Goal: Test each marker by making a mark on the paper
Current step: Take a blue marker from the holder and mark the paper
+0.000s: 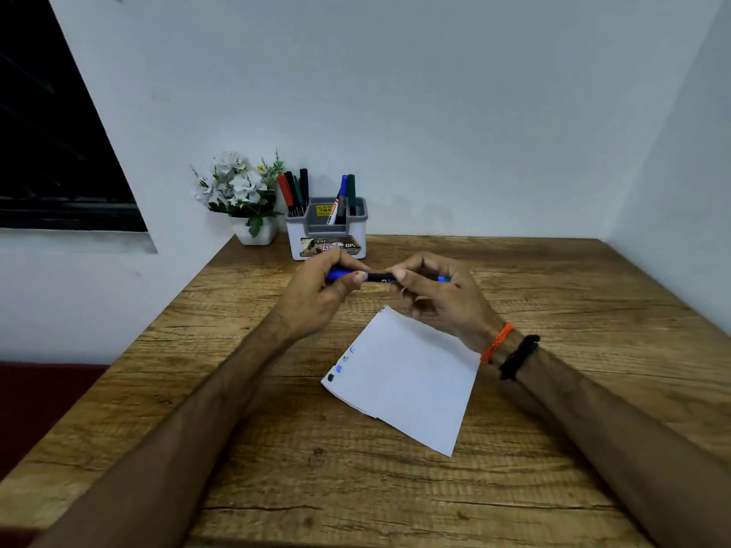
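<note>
Holding blue marker [379, 277] | both hands | holder [327, 247] label: "OP"

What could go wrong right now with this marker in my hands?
Both hands, left hand and right hand, hold the blue marker in the air beyond the paper. If the cap pops off, the tip could stain fingers or the wooden table. The loose paper may also slide.

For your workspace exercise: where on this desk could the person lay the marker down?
Bare wood lies right of the paper toward the table edge, and left of it. Crowded: the back, by the organizer and flower pot.
</note>
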`<state>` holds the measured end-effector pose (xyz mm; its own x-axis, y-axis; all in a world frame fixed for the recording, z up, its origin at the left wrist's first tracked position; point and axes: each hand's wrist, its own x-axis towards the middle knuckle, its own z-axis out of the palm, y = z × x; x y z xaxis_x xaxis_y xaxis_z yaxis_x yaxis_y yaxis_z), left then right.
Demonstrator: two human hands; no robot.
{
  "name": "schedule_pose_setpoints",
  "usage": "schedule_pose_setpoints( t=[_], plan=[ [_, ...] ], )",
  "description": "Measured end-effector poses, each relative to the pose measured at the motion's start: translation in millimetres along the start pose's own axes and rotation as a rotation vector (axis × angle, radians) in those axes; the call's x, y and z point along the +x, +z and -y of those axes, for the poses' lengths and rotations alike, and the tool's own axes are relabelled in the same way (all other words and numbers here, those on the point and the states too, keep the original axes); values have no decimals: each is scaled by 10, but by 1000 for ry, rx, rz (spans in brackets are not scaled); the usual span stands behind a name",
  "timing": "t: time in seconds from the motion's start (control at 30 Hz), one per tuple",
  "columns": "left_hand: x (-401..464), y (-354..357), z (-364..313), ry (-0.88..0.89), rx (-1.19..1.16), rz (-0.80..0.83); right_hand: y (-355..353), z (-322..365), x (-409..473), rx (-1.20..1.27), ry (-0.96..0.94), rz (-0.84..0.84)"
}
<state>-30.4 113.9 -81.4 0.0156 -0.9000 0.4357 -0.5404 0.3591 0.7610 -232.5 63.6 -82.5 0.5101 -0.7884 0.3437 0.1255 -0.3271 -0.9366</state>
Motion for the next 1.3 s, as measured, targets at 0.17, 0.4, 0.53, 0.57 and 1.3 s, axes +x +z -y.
schedule_pose_setpoints(
  t=[0.17, 0.4, 0.53, 0.57, 1.3],
  plan=[
    [2, -79, -81, -106, -227, -173, 64, 26, 3, -253, -77, -39],
    [4, -23, -316, -117, -505, -282, 135, 259, 39, -622, -290, 118],
    [24, 15, -359, -102, -517, -286, 118, 371, 60, -625, -351, 152],
    [29, 18, -352, -102, -516, -286, 120, 377, 58, -619, -354, 152],
    [147, 10, 558, -304, 740, 57, 14, 293, 1142, -613, -297, -150]
  ],
)
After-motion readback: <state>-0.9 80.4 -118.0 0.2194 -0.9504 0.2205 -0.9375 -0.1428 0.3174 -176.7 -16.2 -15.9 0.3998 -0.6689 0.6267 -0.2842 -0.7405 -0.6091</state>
